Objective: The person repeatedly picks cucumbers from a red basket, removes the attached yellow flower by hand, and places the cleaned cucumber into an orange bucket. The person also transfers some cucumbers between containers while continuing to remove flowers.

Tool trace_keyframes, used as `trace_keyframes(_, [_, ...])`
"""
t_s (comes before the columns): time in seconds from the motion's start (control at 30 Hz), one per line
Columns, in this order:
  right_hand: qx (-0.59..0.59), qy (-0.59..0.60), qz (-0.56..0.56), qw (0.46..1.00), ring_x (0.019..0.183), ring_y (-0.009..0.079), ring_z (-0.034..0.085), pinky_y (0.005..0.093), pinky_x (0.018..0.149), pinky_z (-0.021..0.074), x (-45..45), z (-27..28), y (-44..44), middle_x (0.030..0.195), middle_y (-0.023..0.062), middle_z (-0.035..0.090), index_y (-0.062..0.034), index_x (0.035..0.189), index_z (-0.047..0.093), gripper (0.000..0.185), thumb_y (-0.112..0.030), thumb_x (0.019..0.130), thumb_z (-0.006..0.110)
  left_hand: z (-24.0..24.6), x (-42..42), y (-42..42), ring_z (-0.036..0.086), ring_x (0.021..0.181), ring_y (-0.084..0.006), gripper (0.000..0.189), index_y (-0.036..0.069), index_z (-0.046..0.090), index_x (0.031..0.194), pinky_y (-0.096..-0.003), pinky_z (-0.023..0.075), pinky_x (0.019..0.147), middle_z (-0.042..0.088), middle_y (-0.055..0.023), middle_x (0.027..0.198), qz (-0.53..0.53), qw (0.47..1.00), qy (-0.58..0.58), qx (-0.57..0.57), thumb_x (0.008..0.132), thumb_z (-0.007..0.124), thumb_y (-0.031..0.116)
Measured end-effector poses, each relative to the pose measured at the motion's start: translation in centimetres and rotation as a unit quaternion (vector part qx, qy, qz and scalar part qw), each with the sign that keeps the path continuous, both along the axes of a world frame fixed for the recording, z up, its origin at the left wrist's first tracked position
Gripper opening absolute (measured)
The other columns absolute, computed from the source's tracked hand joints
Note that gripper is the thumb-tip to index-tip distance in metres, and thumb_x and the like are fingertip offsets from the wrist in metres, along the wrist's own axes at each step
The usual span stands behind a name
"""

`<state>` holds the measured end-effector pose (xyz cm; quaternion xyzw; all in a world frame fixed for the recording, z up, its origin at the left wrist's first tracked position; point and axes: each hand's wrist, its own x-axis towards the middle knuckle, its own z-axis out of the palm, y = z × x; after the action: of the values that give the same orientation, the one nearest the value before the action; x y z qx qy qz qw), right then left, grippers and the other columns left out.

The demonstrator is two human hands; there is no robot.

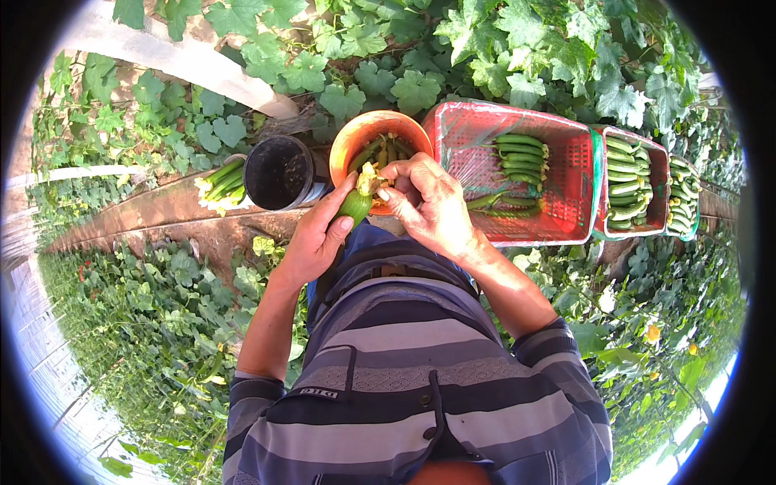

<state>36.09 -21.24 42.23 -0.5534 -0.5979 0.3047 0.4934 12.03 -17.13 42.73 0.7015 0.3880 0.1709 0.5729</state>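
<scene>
My left hand [316, 236] grips a green luffa gourd [355, 207], its blossom end pointing away from me. A yellowish, partly withered flower [367, 178] sits at that end. The thumb and fingers of my right hand [435, 209] pinch at this flower. Beneath both hands stands an orange bucket [345, 134] with several gourds [382, 151] inside, partly hidden by my fingers. The gourd's lower end disappears behind my left hand.
To the left are a black bucket [277, 173] and a bundle of gourds with yellow flowers [222, 187]. At right, a plastic-lined red crate [570, 206] holds a row of gourds [520, 159]; further filled crates [658, 219] follow. Leafy vines [415, 91] border both sides.
</scene>
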Motion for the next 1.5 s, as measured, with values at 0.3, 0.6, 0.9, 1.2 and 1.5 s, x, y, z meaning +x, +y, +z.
trace_keyframes(0.3, [-0.010, 0.065, -0.037, 0.997, 0.069, 0.0147, 0.061, 0.0320, 0.063, 0.0524, -0.2, -0.7, 0.1, 0.086, 0.0052, 0.062, -0.0024, 0.100, 0.063, 0.011, -0.003, 0.096, 0.073, -0.3, 0.7, 0.4, 0.062, 0.127, -0.0330, 0.054, 0.000, 0.045, 0.158, -0.0406, 0.0456, 0.111, 0.059, -0.0185, 0.150, -0.010, 0.995, -0.002, 0.096, 0.108, 0.059, 0.014])
trace_keyframes(0.6, [0.027, -0.066, 0.017, 0.997, 0.065, 0.0202, 0.065, 0.0368, 0.059, 0.0554, 0.7, -0.9, 0.5, 0.088, 0.0073, 0.062, -0.0060, 0.107, 0.070, 0.022, -0.007, 0.088, 0.081, 0.5, 0.8, 0.4, 0.067, 0.096, -0.0209, 0.052, 0.005, 0.048, 0.159, -0.0336, 0.0568, 0.084, 0.064, -0.0175, 0.143, 0.018, 0.998, 0.039, -0.041, 0.109, 0.059, 0.015])
trace_keyframes(0.9, [0.015, -0.138, 0.050, 0.989, 0.079, 0.0347, 0.072, 0.0456, 0.066, 0.0587, 1.1, -1.9, 0.5, 0.097, 0.0103, 0.066, -0.0069, 0.106, 0.063, 0.026, -0.014, 0.089, 0.081, 0.8, 1.3, 0.6, 0.068, 0.106, -0.0271, 0.053, 0.003, 0.049, 0.157, -0.0361, 0.0528, 0.098, 0.066, -0.0187, 0.142, 0.012, 0.995, 0.068, -0.073, 0.107, 0.062, 0.016])
trace_keyframes(1.2, [-0.073, 0.002, -0.020, 0.997, 0.086, 0.0275, 0.071, 0.0384, 0.076, 0.0571, 2.2, -1.3, 0.5, 0.097, 0.0138, 0.067, -0.0020, 0.110, 0.059, 0.015, 0.001, 0.098, 0.068, 0.5, 1.0, 0.8, 0.069, 0.105, -0.0267, 0.053, 0.005, 0.050, 0.157, -0.0381, 0.0527, 0.097, 0.067, -0.0200, 0.138, -0.006, 0.998, 0.063, -0.011, 0.106, 0.063, 0.014])
trace_keyframes(1.5, [0.057, -0.092, 0.006, 0.994, 0.082, 0.0294, 0.073, 0.0390, 0.070, 0.0616, 0.6, -2.1, 0.6, 0.098, 0.0109, 0.071, -0.0041, 0.106, 0.073, 0.021, -0.002, 0.086, 0.079, 0.6, 1.2, 0.5, 0.059, 0.066, -0.0084, 0.052, 0.013, 0.047, 0.161, -0.0253, 0.0528, 0.060, 0.067, -0.0065, 0.101, 0.022, 0.996, 0.040, -0.079, 0.110, 0.058, 0.018])
